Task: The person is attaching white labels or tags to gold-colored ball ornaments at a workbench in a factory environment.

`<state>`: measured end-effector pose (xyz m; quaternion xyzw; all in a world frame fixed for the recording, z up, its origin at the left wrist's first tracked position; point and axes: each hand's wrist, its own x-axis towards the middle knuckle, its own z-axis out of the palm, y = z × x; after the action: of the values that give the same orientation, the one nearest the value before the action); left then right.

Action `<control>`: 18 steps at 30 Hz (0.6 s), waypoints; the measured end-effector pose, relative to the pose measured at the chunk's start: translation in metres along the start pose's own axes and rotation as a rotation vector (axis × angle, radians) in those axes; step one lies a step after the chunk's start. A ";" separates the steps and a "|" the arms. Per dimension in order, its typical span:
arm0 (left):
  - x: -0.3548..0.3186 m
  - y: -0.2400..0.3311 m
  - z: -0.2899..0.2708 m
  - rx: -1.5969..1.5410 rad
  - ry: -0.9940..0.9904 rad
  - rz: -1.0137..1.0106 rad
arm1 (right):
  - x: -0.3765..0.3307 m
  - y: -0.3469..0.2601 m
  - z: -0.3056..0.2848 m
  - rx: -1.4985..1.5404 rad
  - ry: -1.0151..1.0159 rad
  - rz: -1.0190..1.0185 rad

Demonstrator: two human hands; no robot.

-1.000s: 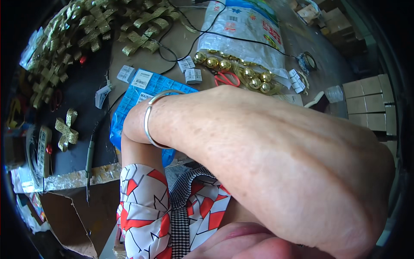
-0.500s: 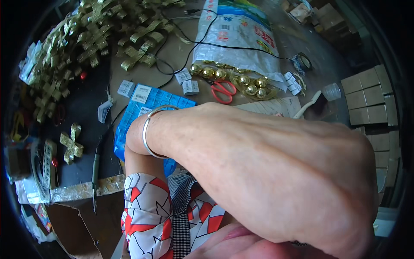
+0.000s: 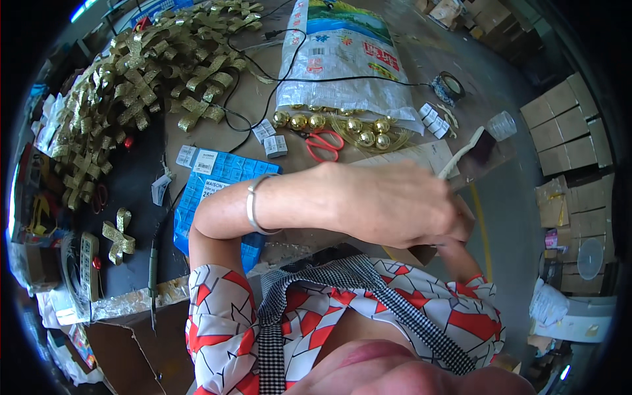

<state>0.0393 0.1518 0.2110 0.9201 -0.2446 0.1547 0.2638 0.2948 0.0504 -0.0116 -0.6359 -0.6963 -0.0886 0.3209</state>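
My left hand (image 3: 401, 204), with a silver bangle on its wrist, reaches across in front of my chest to the right. Its back faces up and the fingers curl down, closed, so whatever they hold is hidden. Behind it, my right hand (image 3: 449, 245) is mostly covered; only the forearm and a bit near the wrist show. Brown cardboard (image 3: 422, 254) shows just under the hands. A blue packet with white labels (image 3: 227, 172) lies beside my left forearm. Red-handled scissors (image 3: 324, 145) rest beyond that forearm, near several shiny gold balls (image 3: 366, 138).
Gold glitter ribbon bows (image 3: 141, 85) are heaped at the far left, one single bow (image 3: 118, 237) apart. A white woven sack (image 3: 342, 66) lies at the back, a black cable across it. A soldering-iron-like tool (image 3: 153, 270) hangs over the table's front edge. Boxes (image 3: 559, 125) stand at right.
My left hand has dropped from close to the camera to lower over the table's front edge and looks smaller. My right forearm has come into view. The whole view has shifted slightly.
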 end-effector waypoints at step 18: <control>-0.017 -0.056 0.072 0.275 -0.475 -0.474 | -0.011 0.007 -0.001 0.127 0.016 0.055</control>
<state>0.0665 0.1593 0.1229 0.9885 -0.0556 -0.0973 0.1020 0.3019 0.0422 -0.0189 -0.6324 -0.6803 -0.0406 0.3684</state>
